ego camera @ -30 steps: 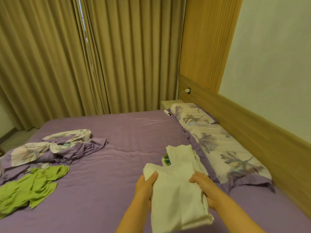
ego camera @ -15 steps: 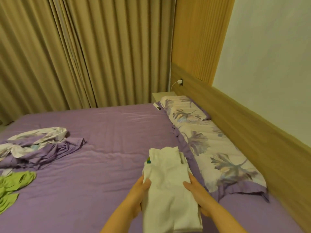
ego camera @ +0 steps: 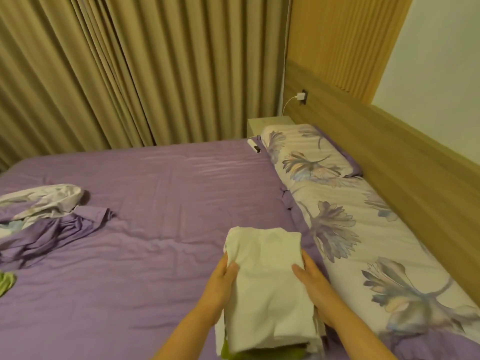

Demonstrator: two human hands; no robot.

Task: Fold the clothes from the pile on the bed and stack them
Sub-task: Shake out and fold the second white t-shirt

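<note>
A folded white garment (ego camera: 267, 287) lies on top of a stack at the near right of the purple bed (ego camera: 161, 193). A green layer (ego camera: 259, 355) shows at the stack's bottom edge. My left hand (ego camera: 220, 284) grips the white garment's left side, thumb on top. On its right side my right hand (ego camera: 314, 284) holds it the same way. At the far left lies the crumpled pile of purple and floral cloth (ego camera: 44, 214), with a bit of a green garment (ego camera: 6, 281) at the frame's edge.
A long floral pillow (ego camera: 350, 211) runs along the wooden headboard (ego camera: 405, 167) to the right of the stack. A small bedside table (ego camera: 267, 123) and a plugged-in charger (ego camera: 301, 96) stand at the far corner. Beige curtains (ego camera: 130, 74) hang behind the bed.
The folded white garment has come down from in front of me onto the stack. My view has turned right, so the pile and green garment have slid toward the left edge.
</note>
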